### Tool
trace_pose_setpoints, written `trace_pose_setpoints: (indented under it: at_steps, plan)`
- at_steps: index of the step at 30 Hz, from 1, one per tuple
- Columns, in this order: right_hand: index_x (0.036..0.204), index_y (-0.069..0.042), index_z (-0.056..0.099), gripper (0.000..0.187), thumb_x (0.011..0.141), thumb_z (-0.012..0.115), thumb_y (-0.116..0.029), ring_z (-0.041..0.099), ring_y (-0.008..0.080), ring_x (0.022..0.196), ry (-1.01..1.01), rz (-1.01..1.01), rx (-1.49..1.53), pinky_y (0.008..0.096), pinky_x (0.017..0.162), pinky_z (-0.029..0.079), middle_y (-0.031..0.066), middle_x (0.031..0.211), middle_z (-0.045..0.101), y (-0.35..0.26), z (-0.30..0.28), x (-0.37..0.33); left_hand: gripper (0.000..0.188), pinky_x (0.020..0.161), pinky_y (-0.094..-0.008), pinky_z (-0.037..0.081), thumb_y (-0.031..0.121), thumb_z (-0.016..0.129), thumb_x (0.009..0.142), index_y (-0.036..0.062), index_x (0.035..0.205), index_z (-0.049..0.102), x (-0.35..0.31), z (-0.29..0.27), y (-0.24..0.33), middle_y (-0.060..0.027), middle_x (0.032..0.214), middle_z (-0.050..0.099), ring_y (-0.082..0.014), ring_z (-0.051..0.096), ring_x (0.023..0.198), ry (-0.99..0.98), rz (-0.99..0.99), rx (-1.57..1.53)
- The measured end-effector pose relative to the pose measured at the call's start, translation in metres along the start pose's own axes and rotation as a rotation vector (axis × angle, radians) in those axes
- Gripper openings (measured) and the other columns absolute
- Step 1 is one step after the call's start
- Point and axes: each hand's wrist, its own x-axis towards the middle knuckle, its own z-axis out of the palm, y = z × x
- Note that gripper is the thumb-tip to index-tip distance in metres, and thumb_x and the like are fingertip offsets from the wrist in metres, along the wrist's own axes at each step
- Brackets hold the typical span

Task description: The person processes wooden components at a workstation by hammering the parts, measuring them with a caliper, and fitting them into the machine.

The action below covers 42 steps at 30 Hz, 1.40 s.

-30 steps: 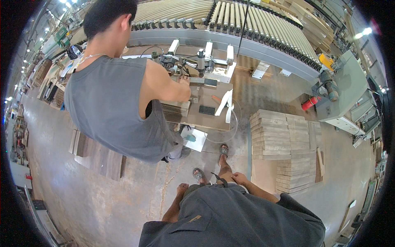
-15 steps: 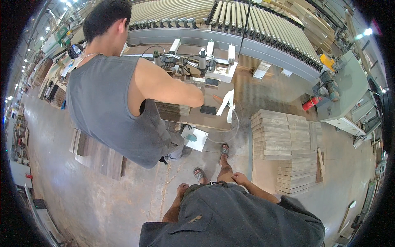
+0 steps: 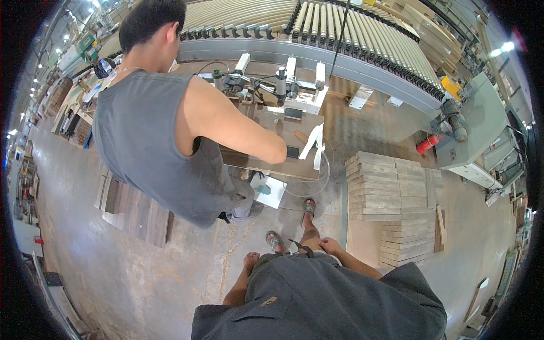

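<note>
My left hand [image 3: 251, 259] hangs beside the left leg of my dark shorts [image 3: 266, 262], its fingers curled in with nothing visible in them. By my right thigh is my right hand [image 3: 330, 245], fingers bent in against the leg near the shorts' hem; no object shows in it. A dark drawstring [image 3: 303, 246] sticks up at my waist. Ahead, a co-worker in a grey sleeveless shirt [image 3: 147, 133] leans over a brown-topped workbench [image 3: 303, 170]. That person's right forearm [image 3: 249, 139] reaches across it beside a dark block [image 3: 293, 152]; their hand is mostly hidden.
Stacked greyish wooden boards [image 3: 374, 187] stand on the floor to my right. More boards [image 3: 139, 221] lie behind the co-worker. A roller conveyor [image 3: 362, 45] runs along the back. At the right are a red fire extinguisher [image 3: 428, 144] and a pale machine cabinet [image 3: 481, 124].
The co-worker's right forearm has shifted slightly right and toward me, now covering part of the near dark block. My drawstring has swung up into view. My hands stay in place.
</note>
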Motion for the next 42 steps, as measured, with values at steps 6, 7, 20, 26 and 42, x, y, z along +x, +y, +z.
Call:
trace_pose_setpoints:
  at_steps: [6, 7, 20, 26, 42]
  plan:
    - [0.102, -0.006, 0.063, 0.041, 0.083, 0.052, -0.040, 0.059, 0.0319, 0.096, 0.001, 0.021, 0.010, 0.0375, 0.083, 0.045, 0.0167, 0.100, 0.064, -0.003, 0.000, 0.000, 0.043, 0.084, -0.0365, 0.047, 0.044, 0.058, 0.074, 0.0081, 0.097, 0.065, 0.001, -0.002, 0.004, -0.0133, 0.099, 0.065, -0.0292, 0.061, 0.095, -0.009, -0.060, -0.020]
    - [0.102, -0.006, 0.063, 0.041, 0.083, 0.052, -0.040, 0.059, 0.0319, 0.096, 0.001, 0.023, 0.010, 0.0375, 0.083, 0.045, 0.0167, 0.100, 0.064, -0.002, 0.000, 0.002, 0.043, 0.084, -0.0362, 0.047, 0.044, 0.059, 0.074, 0.0083, 0.097, 0.065, 0.002, -0.001, 0.004, -0.0134, 0.098, 0.065, -0.0289, 0.061, 0.094, -0.018, -0.088, -0.046]
    - [0.103, -0.004, 0.063, 0.044, 0.083, 0.050, -0.041, 0.057, 0.0320, 0.099, -0.032, 0.018, 0.011, 0.0375, 0.086, 0.044, 0.0179, 0.103, 0.062, -0.008, -0.002, 0.005, 0.043, 0.077, -0.0382, 0.049, 0.048, 0.059, 0.076, 0.0081, 0.091, 0.067, 0.021, 0.012, -0.026, -0.0143, 0.092, 0.066, -0.0302, 0.063, 0.088, 0.027, 0.029, -0.030]
    - [0.102, -0.003, 0.063, 0.043, 0.083, 0.053, -0.040, 0.059, 0.0309, 0.097, -0.065, 0.088, 0.022, 0.0370, 0.085, 0.045, 0.0178, 0.102, 0.063, -0.005, -0.002, 0.010, 0.042, 0.078, -0.0375, 0.049, 0.045, 0.060, 0.075, 0.0075, 0.091, 0.067, 0.025, 0.014, -0.029, -0.0145, 0.092, 0.066, -0.0301, 0.063, 0.089, 0.035, 0.072, -0.032]
    - [0.100, -0.004, 0.063, 0.040, 0.081, 0.055, -0.038, 0.059, 0.0311, 0.095, -0.053, 0.061, -0.030, 0.0363, 0.084, 0.046, 0.0175, 0.098, 0.063, -0.001, -0.002, 0.012, 0.040, 0.077, -0.0380, 0.049, 0.045, 0.061, 0.076, 0.0079, 0.089, 0.067, 0.025, 0.015, -0.025, -0.0125, 0.089, 0.066, -0.0286, 0.064, 0.086, 0.011, 0.000, -0.078]
